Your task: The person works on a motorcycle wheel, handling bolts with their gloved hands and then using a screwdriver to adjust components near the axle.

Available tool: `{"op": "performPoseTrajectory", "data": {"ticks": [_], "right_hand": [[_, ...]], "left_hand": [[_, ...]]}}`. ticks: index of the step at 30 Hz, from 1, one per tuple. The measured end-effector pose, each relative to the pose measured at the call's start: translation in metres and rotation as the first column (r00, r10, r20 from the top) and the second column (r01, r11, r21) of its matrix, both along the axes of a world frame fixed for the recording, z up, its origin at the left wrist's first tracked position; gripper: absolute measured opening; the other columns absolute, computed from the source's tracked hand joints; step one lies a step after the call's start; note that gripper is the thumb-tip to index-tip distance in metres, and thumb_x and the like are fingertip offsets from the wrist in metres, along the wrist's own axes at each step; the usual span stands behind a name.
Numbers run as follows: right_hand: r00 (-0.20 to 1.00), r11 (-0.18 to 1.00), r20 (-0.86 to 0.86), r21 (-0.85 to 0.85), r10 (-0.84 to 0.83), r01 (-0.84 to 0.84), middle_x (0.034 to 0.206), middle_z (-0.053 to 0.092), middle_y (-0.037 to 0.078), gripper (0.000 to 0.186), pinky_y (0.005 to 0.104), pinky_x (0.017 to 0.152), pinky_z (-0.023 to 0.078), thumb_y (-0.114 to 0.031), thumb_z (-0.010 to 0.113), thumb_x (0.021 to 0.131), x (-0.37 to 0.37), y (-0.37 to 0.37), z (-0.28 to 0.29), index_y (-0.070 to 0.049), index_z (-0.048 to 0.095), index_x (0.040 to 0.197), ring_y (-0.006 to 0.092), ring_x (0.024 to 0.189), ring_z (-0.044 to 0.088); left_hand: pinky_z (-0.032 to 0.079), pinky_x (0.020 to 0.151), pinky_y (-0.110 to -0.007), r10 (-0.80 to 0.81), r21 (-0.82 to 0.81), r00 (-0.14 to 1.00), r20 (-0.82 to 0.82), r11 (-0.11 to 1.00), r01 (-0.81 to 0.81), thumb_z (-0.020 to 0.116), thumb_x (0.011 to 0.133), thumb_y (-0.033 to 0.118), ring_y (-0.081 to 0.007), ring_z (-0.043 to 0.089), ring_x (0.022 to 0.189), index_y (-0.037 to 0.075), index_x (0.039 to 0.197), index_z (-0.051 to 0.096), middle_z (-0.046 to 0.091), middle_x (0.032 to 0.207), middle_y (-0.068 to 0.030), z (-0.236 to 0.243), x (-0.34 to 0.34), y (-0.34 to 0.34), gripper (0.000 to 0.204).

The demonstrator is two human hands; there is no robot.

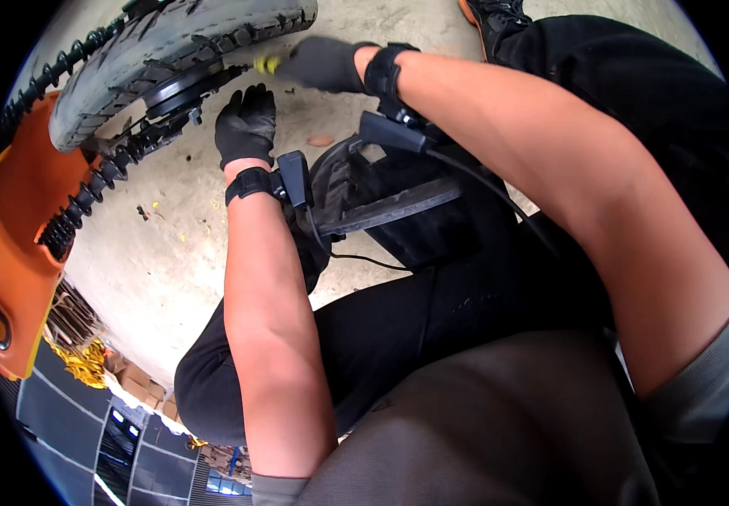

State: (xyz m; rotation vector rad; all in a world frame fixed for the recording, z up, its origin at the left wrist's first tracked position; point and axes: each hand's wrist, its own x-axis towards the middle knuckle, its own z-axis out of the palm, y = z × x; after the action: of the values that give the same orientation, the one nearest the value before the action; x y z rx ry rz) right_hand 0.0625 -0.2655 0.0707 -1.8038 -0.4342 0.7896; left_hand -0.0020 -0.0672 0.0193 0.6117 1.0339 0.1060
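My right hand (pixel 321 64), in a dark glove and blurred, is closed round a yellow-handled tool (pixel 267 64). The tool's dark front end points left at the wheel's black hub (pixel 183 88); whether it touches is not clear. Below it, my left hand (pixel 248 125), also gloved, has its fingers stretched out, with nothing seen in it. It lies just right of the hub and a bolt (pixel 196 115) sticking out there. The hub sits in a grey-black tyre (pixel 255 21) at the top left.
Black coil springs (pixel 86 198) flank the wheel, beside an orange body panel (pixel 14 236). A black plastic frame (pixel 390 207) is between my arms, near my legs. Small scraps (pixel 155 205) and a brown leaf-like piece (pixel 321 141) lie on the concrete floor (pixel 128 278). Cardboard boxes (pixel 138 384) stand lower left.
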Motion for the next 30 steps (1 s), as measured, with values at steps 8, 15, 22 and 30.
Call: {"op": "performPoseTrajectory", "data": {"ticks": [8, 15, 22, 30], "right_hand": [[0.995, 0.981, 0.027, -0.169, 0.097, -0.091, 0.075, 0.058, 0.019, 0.055, 0.0368, 0.066, 0.041, -0.049, 0.041, 0.081, 0.006, 0.007, 0.002, 0.003, 0.058, 0.084, 0.0312, 0.07, 0.053], [0.992, 0.968, 0.052, -0.23, 0.114, -0.1, 0.08, 0.06, 0.018, 0.048, 0.0355, 0.071, 0.042, -0.046, 0.044, 0.077, 0.01, 0.007, -0.009, -0.001, 0.061, 0.084, 0.031, 0.078, 0.056], [0.956, 0.975, -0.291, -0.207, 0.015, -0.078, 0.073, 0.06, 0.016, 0.054, 0.0367, 0.067, 0.044, -0.049, 0.042, 0.078, -0.007, 0.0, 0.004, 0.002, 0.061, 0.081, 0.0274, 0.068, 0.058], [0.998, 0.963, 0.024, -0.263, -0.051, 0.055, 0.08, 0.061, 0.018, 0.049, 0.0371, 0.072, 0.044, -0.046, 0.042, 0.078, 0.007, -0.003, -0.002, -0.002, 0.061, 0.088, 0.0309, 0.076, 0.059]], "left_hand": [[0.025, 0.099, -0.045, -0.052, -0.127, 0.986, 0.156, 0.989, 0.072, 0.025, 0.09, 0.018, -0.0288, 0.027, 0.126, 0.008, 0.125, 0.037, 0.029, 0.136, -0.0121, -0.015, 0.007, 0.025, 0.039], [0.032, 0.095, -0.04, -0.776, 0.849, 0.59, -0.225, 0.141, 0.509, 0.031, 0.089, 0.016, -0.0262, 0.04, 0.114, 0.001, 0.115, 0.046, 0.046, 0.12, -0.0131, -0.019, 0.01, 0.017, 0.033], [0.038, 0.09, -0.038, -0.659, 0.672, 0.748, -0.076, 0.52, 0.527, 0.036, 0.088, 0.016, -0.0265, 0.051, 0.101, -0.001, 0.103, 0.053, 0.057, 0.103, -0.0126, -0.019, 0.016, 0.017, 0.028], [0.039, 0.089, -0.038, -0.707, 0.832, 0.634, -0.314, 0.117, 0.543, 0.038, 0.087, 0.013, -0.0249, 0.051, 0.1, -0.001, 0.099, 0.053, 0.057, 0.101, -0.0129, 0.0, 0.02, -0.001, 0.025]]}}
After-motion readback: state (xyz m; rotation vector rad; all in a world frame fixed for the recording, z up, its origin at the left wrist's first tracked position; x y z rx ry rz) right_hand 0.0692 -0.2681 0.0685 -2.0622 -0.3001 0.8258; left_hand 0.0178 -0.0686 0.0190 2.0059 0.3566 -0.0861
